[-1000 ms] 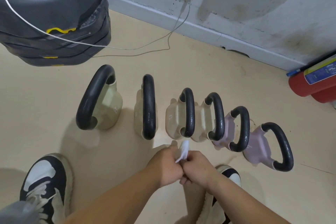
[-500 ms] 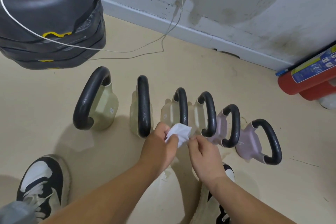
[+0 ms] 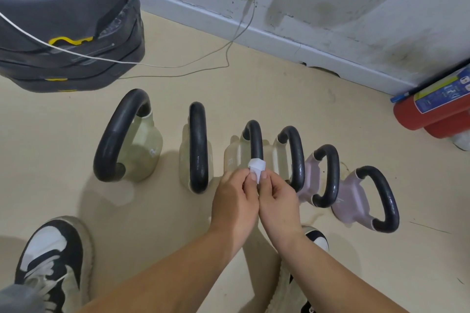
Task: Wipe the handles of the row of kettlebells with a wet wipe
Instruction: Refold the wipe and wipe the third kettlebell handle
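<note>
Wet wipe (image 3: 256, 167) is pinched by both hands, left hand (image 3: 235, 202) and right hand (image 3: 277, 202), against the third kettlebell handle (image 3: 255, 141) just ahead; neighbouring kettlebells flank either side.

Likely a gym: kettlebells (image 3: 198, 147) in a row, fire extinguisher (image 3: 432, 107) nearby

Both bare forearms reach in from the lower edge and meet near the middle of the view. The left grip (image 3: 234, 201) and the right grip (image 3: 277, 203) sit side by side, touching, thumbs and forefingers curled, pinching a small white wipe (image 3: 256, 165) between them.
</note>
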Demonstrator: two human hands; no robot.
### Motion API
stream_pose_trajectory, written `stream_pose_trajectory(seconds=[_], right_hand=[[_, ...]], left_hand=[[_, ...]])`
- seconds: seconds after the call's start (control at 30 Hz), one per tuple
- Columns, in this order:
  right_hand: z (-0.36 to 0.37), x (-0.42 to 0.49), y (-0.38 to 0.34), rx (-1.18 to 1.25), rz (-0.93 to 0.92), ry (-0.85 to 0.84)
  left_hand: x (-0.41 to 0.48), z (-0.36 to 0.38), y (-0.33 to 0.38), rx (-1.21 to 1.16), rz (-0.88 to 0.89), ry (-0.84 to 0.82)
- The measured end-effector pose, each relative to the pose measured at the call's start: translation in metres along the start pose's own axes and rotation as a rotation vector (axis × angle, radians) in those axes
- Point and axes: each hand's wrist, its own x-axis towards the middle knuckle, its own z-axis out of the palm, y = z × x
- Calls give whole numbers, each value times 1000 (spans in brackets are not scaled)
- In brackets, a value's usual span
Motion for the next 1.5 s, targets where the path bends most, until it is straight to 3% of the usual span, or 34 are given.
stream_pose_trajectory(seconds=[0.33,0.67,1.0,1.23,1.33,1.5], right_hand=[[3,-2,11,-271,-37,-42],[2,2,23,-409,-18,-155],[7,-5,42,-355,2,-151],[7,3,34,-209,34,-103],[6,-2,30,-257,-52,-109],[4,-1,36,-306,-73,-158]], left_hand=[[4,-6,-13,287,133,-93],[12,-5,-20,244,32,-125],[16,-2,-36,147,-134,-127],[15,3,-25,9,-235,-33],[16,-3,-13,-41,-136,13],[19,1,-18,174,51,-142]])
